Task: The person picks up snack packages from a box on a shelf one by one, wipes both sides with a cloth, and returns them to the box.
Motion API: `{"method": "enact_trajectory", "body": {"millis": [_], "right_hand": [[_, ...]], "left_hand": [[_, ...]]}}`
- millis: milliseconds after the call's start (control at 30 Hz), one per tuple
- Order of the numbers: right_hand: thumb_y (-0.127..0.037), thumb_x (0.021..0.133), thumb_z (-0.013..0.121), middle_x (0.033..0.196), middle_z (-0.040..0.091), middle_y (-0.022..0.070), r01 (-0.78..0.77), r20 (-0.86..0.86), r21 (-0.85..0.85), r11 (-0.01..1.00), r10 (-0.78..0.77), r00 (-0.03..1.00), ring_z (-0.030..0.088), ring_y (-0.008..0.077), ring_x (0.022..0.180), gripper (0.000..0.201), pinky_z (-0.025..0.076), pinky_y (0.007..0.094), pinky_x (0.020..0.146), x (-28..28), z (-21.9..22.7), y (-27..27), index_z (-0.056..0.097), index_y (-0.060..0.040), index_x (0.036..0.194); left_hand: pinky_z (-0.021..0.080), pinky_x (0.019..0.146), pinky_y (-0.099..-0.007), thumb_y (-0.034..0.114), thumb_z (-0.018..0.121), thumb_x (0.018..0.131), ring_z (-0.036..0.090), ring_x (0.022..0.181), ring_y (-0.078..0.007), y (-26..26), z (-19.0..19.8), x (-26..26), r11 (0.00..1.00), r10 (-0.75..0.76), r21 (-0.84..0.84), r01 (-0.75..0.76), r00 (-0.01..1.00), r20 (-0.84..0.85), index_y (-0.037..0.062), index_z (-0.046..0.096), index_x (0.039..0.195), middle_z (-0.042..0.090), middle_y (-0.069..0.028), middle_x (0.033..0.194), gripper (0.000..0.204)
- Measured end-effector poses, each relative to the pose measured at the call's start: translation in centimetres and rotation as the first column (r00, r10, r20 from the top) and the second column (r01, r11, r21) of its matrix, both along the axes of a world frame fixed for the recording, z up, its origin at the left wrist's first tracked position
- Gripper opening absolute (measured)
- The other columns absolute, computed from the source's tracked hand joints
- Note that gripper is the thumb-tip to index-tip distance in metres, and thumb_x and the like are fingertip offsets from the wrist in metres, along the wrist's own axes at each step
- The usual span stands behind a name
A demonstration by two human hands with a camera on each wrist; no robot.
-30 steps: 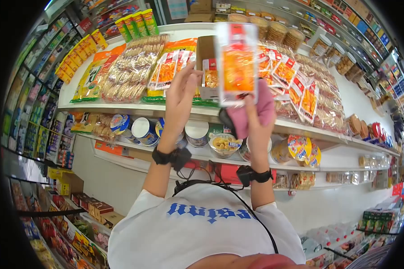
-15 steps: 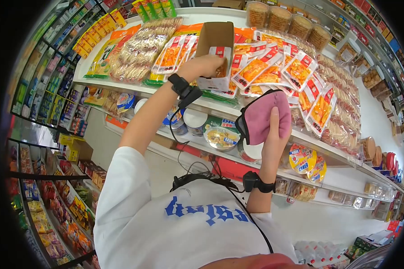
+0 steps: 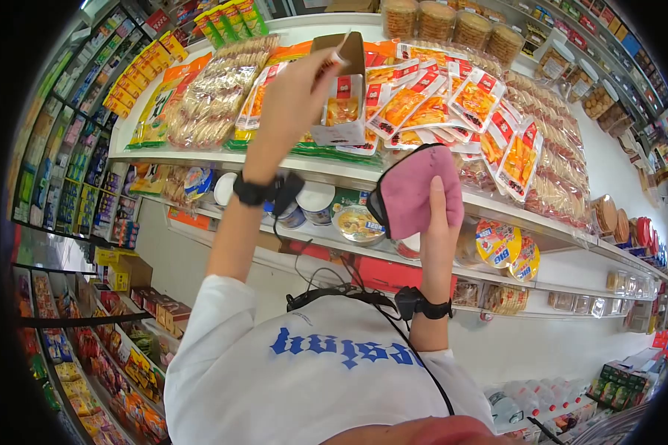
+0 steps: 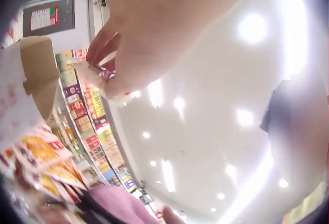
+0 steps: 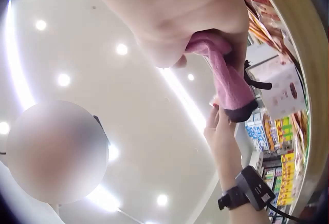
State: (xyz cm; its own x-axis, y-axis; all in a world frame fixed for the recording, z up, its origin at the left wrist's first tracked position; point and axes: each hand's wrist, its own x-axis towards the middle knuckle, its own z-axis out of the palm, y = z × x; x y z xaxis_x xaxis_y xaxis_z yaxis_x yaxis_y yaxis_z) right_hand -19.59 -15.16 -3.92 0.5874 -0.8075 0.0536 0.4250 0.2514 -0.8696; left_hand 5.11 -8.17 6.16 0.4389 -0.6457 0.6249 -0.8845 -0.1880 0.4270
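Note:
My left hand [image 3: 286, 107], lifted just above and left of the open cardboard box [image 3: 338, 135], pinches a clear-edged snack packet [image 3: 339, 55] that appears nearly edge-on. Part of this packet [image 4: 92, 75] shows between the fingers in the left wrist view. Inside the box lies another red-and-white packet [image 3: 344, 104]. My right hand [image 3: 439, 230] grips a folded pink cloth [image 3: 421, 189] with black edging, thumb on top, in front of the shelf edge. In the right wrist view the cloth [image 5: 231, 82] hangs out of the curled hand.
Red-and-white snack packets [image 3: 412, 104] lie in a loose pile right of the box. Bagged round crackers [image 3: 226, 96] lie to its left. Jars [image 3: 471, 31] stand behind the pile, and instant noodle bowls [image 3: 358, 222] fill the shelf below.
A packet held up with the cloth in my right hand left that hand. My left hand reached into the box, then rose out of it with a packet. The cloth stays in my right hand.

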Motion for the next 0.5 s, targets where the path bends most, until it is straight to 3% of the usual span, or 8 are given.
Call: {"method": "enact_trajectory", "body": {"millis": [67,133,167,233,333,433,467,500], "right_hand": [[-0.023,0.104,0.056,0.134,0.058,0.009,-0.143,0.158,0.237,0.961,0.107,0.982,0.055,0.0142,0.122,0.046,0.045,0.0285,0.1,0.7,0.4,1.8,0.048,0.0003,0.142],[-0.025,0.104,0.055,0.134,0.057,0.0099,-0.281,0.212,0.093,0.955,0.256,0.943,0.055,0.0146,0.122,0.047,0.046,0.0298,0.099,2.1,-0.8,3.1,0.047,-0.0001,0.143],[-0.025,0.104,0.055,0.135,0.057,0.0103,-0.346,0.229,0.017,0.938,0.334,0.915,0.054,0.0148,0.122,0.047,0.047,0.0304,0.098,2.9,-1.1,3.9,0.046,-0.0002,0.143],[-0.022,0.103,0.059,0.12,0.063,0.0075,-0.197,0.015,-0.031,0.98,0.198,0.98,0.059,0.0105,0.108,0.042,0.049,0.0277,0.089,4.6,0.6,6.6,0.051,0.0033,0.135],[-0.019,0.103,0.058,0.118,0.066,0.0094,-0.219,-0.022,-0.123,0.968,0.218,0.976,0.062,0.0117,0.102,0.043,0.05,0.0279,0.091,6.9,0.1,9.1,0.051,0.0064,0.136],[-0.017,0.101,0.06,0.119,0.066,0.0095,-0.317,-0.161,-0.261,0.912,0.282,0.946,0.061,0.0095,0.101,0.047,0.049,0.0257,0.09,8.9,0.2,12.8,0.048,0.0078,0.14],[-0.015,0.1,0.062,0.118,0.067,0.0099,-0.391,-0.257,-0.367,0.844,0.312,0.915,0.059,0.0082,0.1,0.049,0.049,0.0241,0.088,9.3,0.0,14.1,0.048,0.0089,0.14],[-0.016,0.1,0.061,0.117,0.067,0.0093,-0.438,-0.253,-0.326,0.838,0.369,0.894,0.059,0.008,0.099,0.047,0.048,0.024,0.087,9.9,0.1,15.5,0.049,0.009,0.139]], "left_hand": [[0.053,0.081,-0.0362,0.013,0.07,0.089,0.067,0.089,-0.0285,2.7,-1.0,-2.5,0.98,-0.191,-0.026,0.196,0.974,0.123,0.0056,0.064,0.126,0.069,-0.0154,0.114,0.038],[0.051,0.089,-0.0382,0.012,0.074,0.086,0.067,0.1,-0.0288,5.9,-1.2,-6.1,0.91,-0.392,0.108,0.401,0.915,-0.093,0.0062,0.062,0.129,0.067,-0.0136,0.122,0.046],[0.047,0.1,-0.0395,0.014,0.078,0.082,0.061,0.118,-0.03,7.6,-3.2,-6.2,0.834,-0.523,0.183,0.52,0.852,-0.04,0.0066,0.062,0.13,0.061,-0.0132,0.134,0.051],[0.044,0.106,-0.0404,0.019,0.08,0.081,0.054,0.129,-0.0324,10.7,-3.6,-7.6,0.833,-0.517,0.158,0.53,0.848,-0.12,0.0045,0.058,0.13,0.055,-0.0174,0.137,0.056],[0.041,0.11,-0.041,0.023,0.081,0.083,0.047,0.136,-0.0282,14.9,-4.9,-5.6,0.975,-0.221,-0.046,0.217,0.942,-0.252,0.0009,0.055,0.133,0.048,-0.019,0.145,0.06],[0.04,0.111,-0.0379,0.018,0.079,0.085,0.048,0.135,-0.0262,18.1,-7.6,-4.0,0.919,-0.306,-0.393,0.024,0.67,-0.676,-0.0034,0.047,0.14,0.048,-0.0197,0.147,0.067],[0.045,0.106,-0.0363,0.018,0.07,0.094,0.053,0.129,-0.0239,20.2,-7.3,-3.1,0.953,-0.291,-0.302,0.036,0.401,-0.869,-0.0057,0.041,0.143,0.054,-0.0175,0.14,0.062],[0.052,0.094,-0.0313,0.017,0.069,0.095,0.065,0.109,-0.0185,20.4,-9.1,-2.5,0.831,-0.516,-0.545,-0.112,0.215,-0.829,-0.0016,0.049,0.136,0.065,-0.0074,0.121,0.049]]}}
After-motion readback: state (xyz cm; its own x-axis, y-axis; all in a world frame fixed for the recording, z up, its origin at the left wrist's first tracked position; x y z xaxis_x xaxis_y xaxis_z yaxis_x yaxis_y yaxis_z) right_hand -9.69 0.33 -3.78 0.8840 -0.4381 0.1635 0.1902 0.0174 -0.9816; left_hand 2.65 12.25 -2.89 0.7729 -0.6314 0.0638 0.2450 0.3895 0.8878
